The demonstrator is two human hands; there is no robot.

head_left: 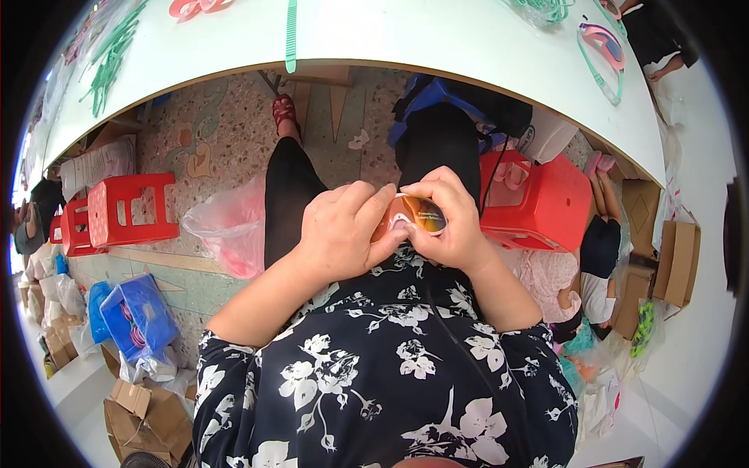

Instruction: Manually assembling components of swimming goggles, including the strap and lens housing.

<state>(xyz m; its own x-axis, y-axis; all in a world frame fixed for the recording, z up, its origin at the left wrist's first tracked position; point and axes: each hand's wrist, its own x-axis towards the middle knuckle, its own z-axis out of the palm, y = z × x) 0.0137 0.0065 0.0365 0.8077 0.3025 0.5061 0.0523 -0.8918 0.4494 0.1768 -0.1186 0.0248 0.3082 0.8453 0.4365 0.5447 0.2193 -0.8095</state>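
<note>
A pair of swim goggles (pixel 427 216) with shiny orange lenses sits between my two hands, above my lap. My left hand (pixel 341 232) closes on one side of it, with its thumb near the nose bridge. On the other side, my right hand (pixel 455 222) pinches the lens that carries a printed label, fingers over the top edge and thumb below. Much of the goggles is covered by my fingers, and no strap shows on them. Beyond my hands, a green strap (pixel 291 35) lies across the edge of the white table (pixel 374 39).
Goggles with a green strap (pixel 610 51) lie at the table's right, and a bundle of green straps (pixel 113 58) at its left. Red stools (pixel 538 204) stand on both sides. A pink plastic bag (pixel 234 226), a blue crate (pixel 140 316) and cardboard boxes (pixel 676 261) are on the floor.
</note>
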